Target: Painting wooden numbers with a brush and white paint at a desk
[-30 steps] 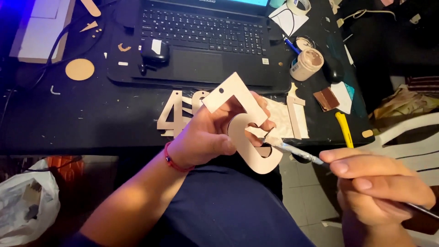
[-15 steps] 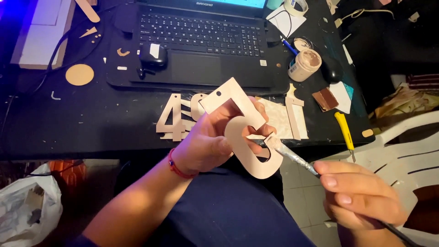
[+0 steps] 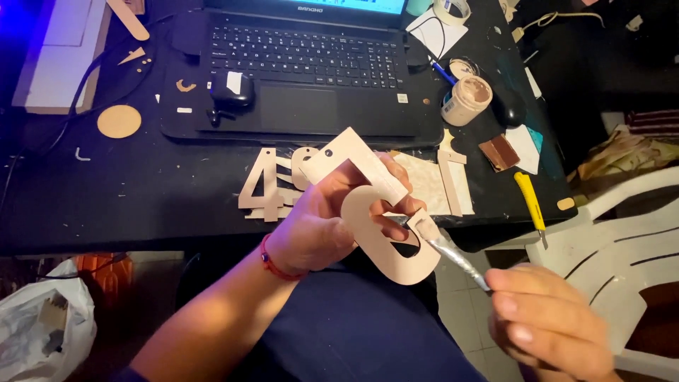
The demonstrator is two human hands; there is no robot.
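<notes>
My left hand (image 3: 322,226) grips a flat beige wooden cut-out shaped like a numeral (image 3: 382,205), held tilted over my lap in front of the black desk. My right hand (image 3: 548,332), low at the right, holds a thin paintbrush (image 3: 453,255) by its handle. The brush's flat tip touches the inner edge of the cut-out's lower curve. A red cord bracelet sits on my left wrist.
More wooden numeral cut-outs (image 3: 269,187) lie on the black desk (image 3: 106,198) behind my hands. A laptop (image 3: 304,64), an open paint jar (image 3: 468,99), a yellow utility knife (image 3: 530,201) and a wooden disc (image 3: 119,121) are on it. A white plastic chair (image 3: 622,255) stands at right.
My right hand has dropped lower and moved slightly left, and the brush tip has slid along the cut-out's lower curve. My left hand has kept the piece nearly still.
</notes>
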